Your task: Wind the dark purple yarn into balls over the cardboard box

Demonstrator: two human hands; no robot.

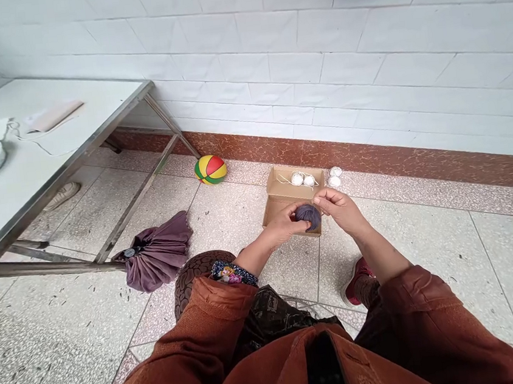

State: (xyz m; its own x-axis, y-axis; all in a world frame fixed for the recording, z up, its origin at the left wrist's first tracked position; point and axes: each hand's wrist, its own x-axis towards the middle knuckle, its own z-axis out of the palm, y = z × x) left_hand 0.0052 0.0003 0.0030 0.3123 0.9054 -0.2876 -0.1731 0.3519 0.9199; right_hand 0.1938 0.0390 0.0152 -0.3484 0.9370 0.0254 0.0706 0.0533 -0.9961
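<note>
Yarn ball (pixel 307 216) held at open box (pixel 276 185)

The round, grey-purple, strand-wound yarn ball is clasped by the curled left hand (pixel 282 224) above the brown cardboard box's near half. The right hand's (pixel 339 209) fingertips are pinched together just beside it; whether a strand is gripped cannot be told. Small white balls (pixel 297 178) are seen in the lid.

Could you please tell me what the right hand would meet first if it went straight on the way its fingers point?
Probably the nearer white ball in the upper part of the open cardboard box. The right hand seems higher, so it might pass over; depth is unclear.
</note>
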